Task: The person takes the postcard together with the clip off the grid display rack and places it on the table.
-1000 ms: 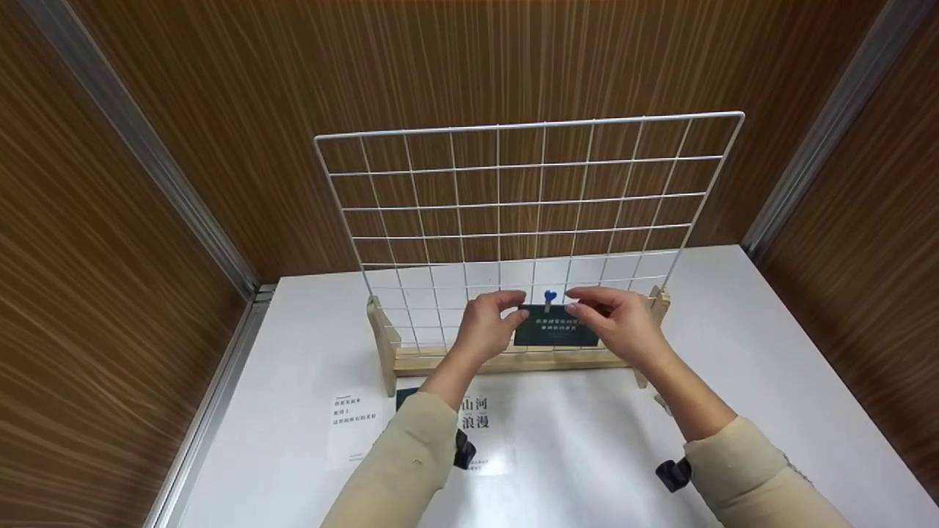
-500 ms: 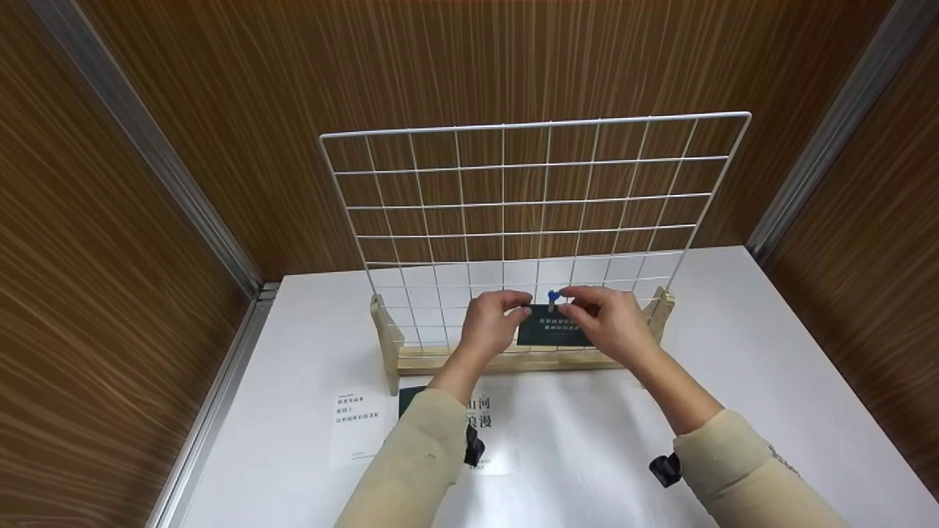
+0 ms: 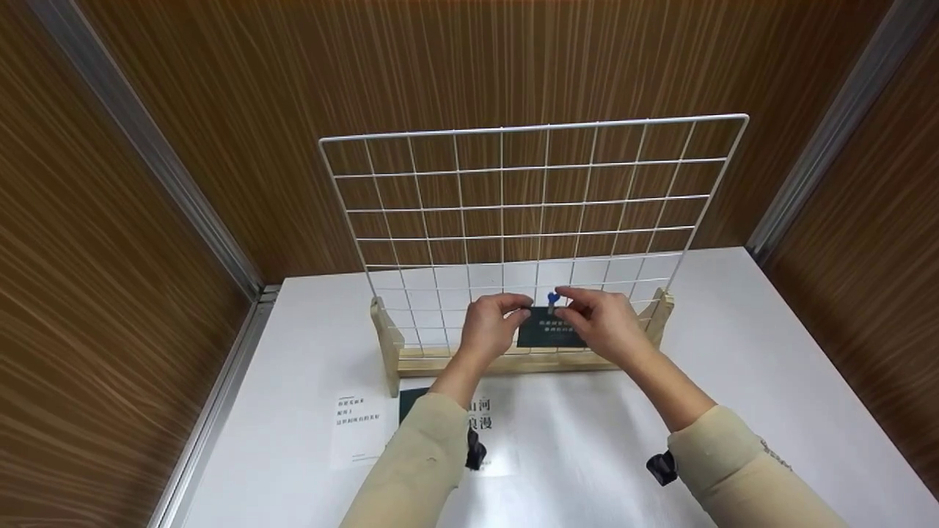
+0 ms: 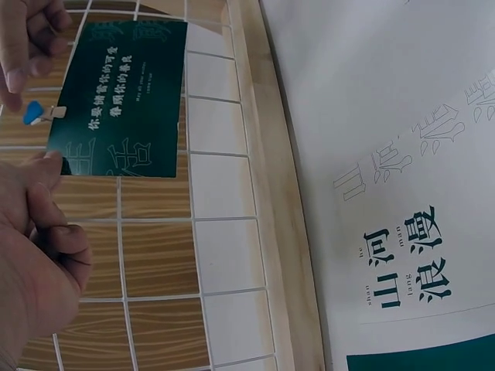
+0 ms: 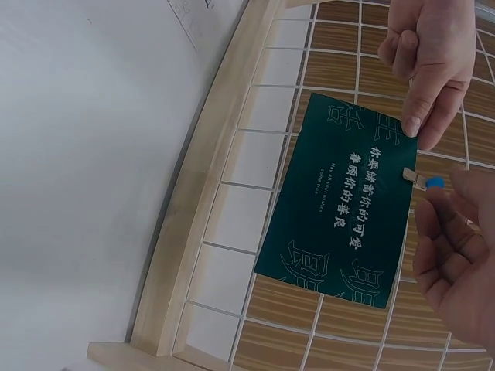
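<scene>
A dark green card (image 3: pixel 546 330) with white lettering is upright in front of the white wire grid. At its upper edge sits a small wooden clip with a blue heart (image 5: pixel 435 182). My left hand (image 3: pixel 490 326) pinches the card's upper left corner between thumb and finger, as the right wrist view shows. My right hand (image 3: pixel 605 323) is just right of the clip, thumb and index finger parted close to the blue heart. A small gap shows between those fingers and the clip in the left wrist view. Whether the clip also grips the grid wire is unclear.
The wire grid (image 3: pixel 502 183) stands in a wooden base (image 3: pixel 440 364) on a white table (image 3: pixel 293 352). Nearer, partly under my left arm, lie a white printed card (image 3: pixel 356 433), another green card (image 3: pixel 412 403) and a printed sheet (image 4: pixel 394 255). Wood-grain panels (image 3: pixel 469 59) surround the table.
My right hand has moved left, from the card's right side to beside the clip. My left hand has stayed by the card's left corner. The head view has shifted slightly.
</scene>
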Motion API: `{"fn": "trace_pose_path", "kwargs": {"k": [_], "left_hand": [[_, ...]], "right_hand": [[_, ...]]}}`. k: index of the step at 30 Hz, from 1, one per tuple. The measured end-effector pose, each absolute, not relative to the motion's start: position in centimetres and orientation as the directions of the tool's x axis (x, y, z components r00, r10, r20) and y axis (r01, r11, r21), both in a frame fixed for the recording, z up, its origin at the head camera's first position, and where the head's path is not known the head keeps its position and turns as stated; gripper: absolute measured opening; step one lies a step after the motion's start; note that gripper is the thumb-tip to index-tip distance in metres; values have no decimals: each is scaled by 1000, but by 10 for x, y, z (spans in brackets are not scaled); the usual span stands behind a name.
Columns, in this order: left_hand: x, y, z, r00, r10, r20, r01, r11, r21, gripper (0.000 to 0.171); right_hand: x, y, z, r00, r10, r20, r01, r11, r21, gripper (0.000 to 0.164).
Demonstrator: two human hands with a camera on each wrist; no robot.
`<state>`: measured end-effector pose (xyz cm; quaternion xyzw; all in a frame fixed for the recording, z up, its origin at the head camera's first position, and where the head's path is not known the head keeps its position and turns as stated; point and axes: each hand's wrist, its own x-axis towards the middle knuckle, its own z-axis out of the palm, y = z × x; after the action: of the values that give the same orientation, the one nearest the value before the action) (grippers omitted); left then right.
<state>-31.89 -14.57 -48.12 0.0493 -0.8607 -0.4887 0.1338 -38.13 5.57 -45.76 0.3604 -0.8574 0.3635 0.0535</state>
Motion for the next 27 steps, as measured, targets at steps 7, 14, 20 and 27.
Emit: {"fn": "trace_pose_path", "kwargs": {"k": [7,14,20,27], "left_hand": [[-322,-147,-483,-958,-203,202,66,530,845,17],[-325,-149,-482,-960,-205,188,61,504,861,17],[-325,-150,-483,-962,-207,180,59,486,872,18],[-326,-152,-484,-964,-205,171,60,456,888,19]], "right_hand": [[-384,52,-459,-716,-606,347,-686,515,-514,36],[-389,49,-461,-735,-603,310,-655,512,-555,36],[-393,46,-465,-764,-572,298,-598,456,-659,32],[-393,44,-469,-801,-533,272,-536,438,-722,27]]}}
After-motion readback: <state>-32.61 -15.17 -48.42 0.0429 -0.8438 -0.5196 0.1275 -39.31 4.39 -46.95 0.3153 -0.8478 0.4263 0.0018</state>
